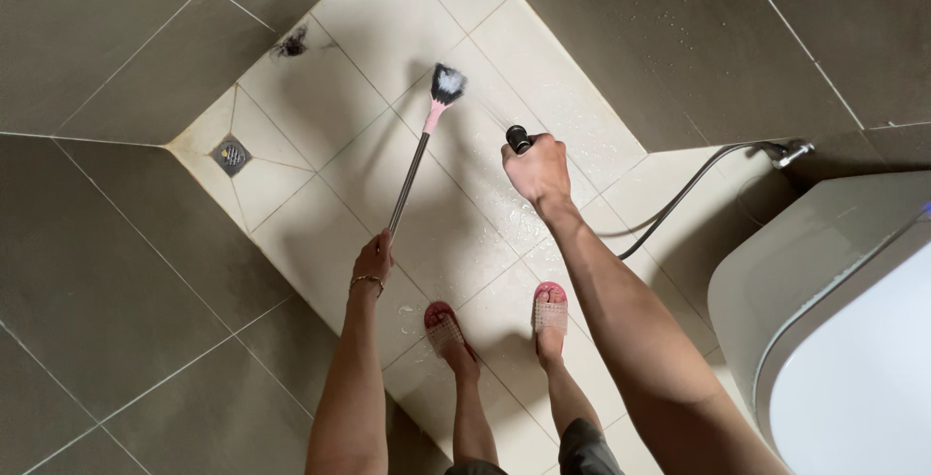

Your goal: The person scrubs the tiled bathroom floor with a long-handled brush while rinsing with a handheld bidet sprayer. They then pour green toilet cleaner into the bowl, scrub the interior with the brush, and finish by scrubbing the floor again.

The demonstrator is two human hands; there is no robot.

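The person is standing in pink slippers (551,312) on a wet strip of pale floor tiles (407,19), looking down at both hands. The left hand (373,260) is gripping the lower end of a long brush (422,141), its fingers wrapping tight around the metal shaft; the shaft is slanting up and away, and the dark, foamy brush head is resting on the pale tiles near the middle of the strip. The right hand (536,170) is closing in a fist around a spray nozzle (519,138), whose dark tip is sticking out above the knuckles, well clear of the brush head. A grey hose (679,199) is curving from that hand across the floor to a metal valve (790,152) at the base of the wall on the right. Dark grey wall tiles (107,58) are hemming the pale strip in on both sides, leaving a narrow lane running away from the feet. A square drain (231,154) is sitting in the left corner, and a dark clump (290,45) is lying further up along the left edge. A white toilet (834,339) is crowding the lower right, just beside the right arm
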